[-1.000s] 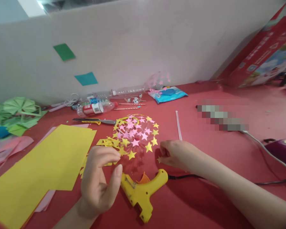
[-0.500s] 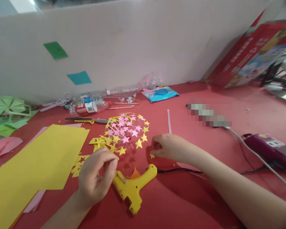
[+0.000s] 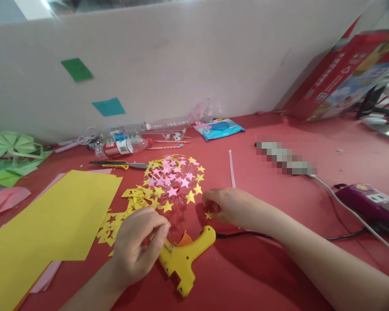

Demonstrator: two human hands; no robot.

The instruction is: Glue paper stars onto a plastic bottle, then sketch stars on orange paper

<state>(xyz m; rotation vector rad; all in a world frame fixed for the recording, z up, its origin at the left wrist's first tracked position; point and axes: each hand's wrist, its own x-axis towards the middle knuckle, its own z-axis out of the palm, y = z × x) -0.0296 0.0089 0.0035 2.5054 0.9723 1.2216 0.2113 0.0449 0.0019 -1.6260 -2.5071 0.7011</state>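
My left hand is closed, thumb pressed to index finger, over the nozzle end of a yellow glue gun. Whatever sits in that pinch is too small to make out. My right hand has its fingers curled down at the red tabletop, pinching at a small yellow paper star. Between and beyond the hands stands a clear plastic bottle piece dotted with pink stars and yellow stars. Left of it lies a pile of cut yellow paper stars and scraps.
Yellow paper sheets cover the left side. A utility knife, a red-labelled bottle and a blue wipes packet lie farther back. A clear glue stick, a blurred power strip and a purple device are rightward.
My left hand has shifted slightly right, over the glue gun's nozzle end. My right hand has moved a little left and nearer to me, its fingers closing around the yellow star.
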